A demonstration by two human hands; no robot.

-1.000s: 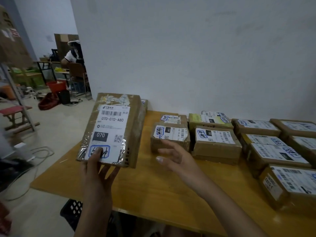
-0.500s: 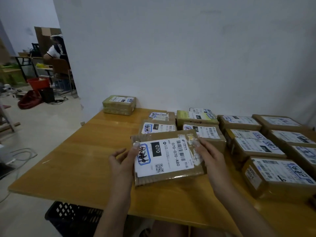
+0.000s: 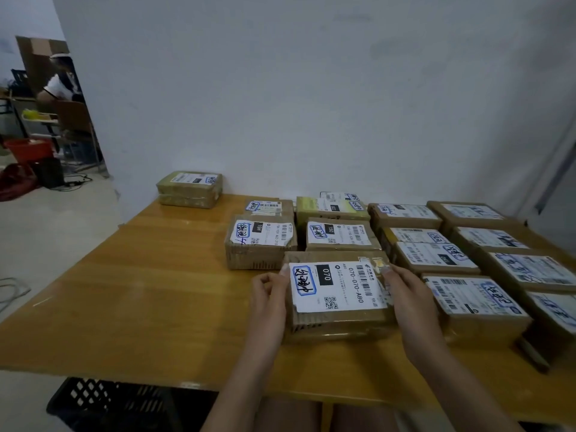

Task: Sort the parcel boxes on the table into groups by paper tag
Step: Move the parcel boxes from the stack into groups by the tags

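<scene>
A brown parcel box (image 3: 338, 319) with a white "070" tag (image 3: 335, 285) lies flat on the wooden table (image 3: 140, 291), in front of two boxes tagged "150" (image 3: 260, 241) (image 3: 341, 235). My left hand (image 3: 269, 302) grips its left end and my right hand (image 3: 411, 302) grips its right end. Several more tagged boxes (image 3: 473, 304) fill the table's right side in rows. One box (image 3: 190, 188) sits alone at the far left corner by the wall.
A black plastic crate (image 3: 106, 403) stands on the floor under the table's near edge. A white wall runs behind the table. A person sits at a desk (image 3: 59, 88) far back on the left, with a red bucket (image 3: 28, 149) nearby.
The 070 box went from upright in my left hand at the left to flat on the table in front of the 150 boxes. My right hand took hold of its right end.
</scene>
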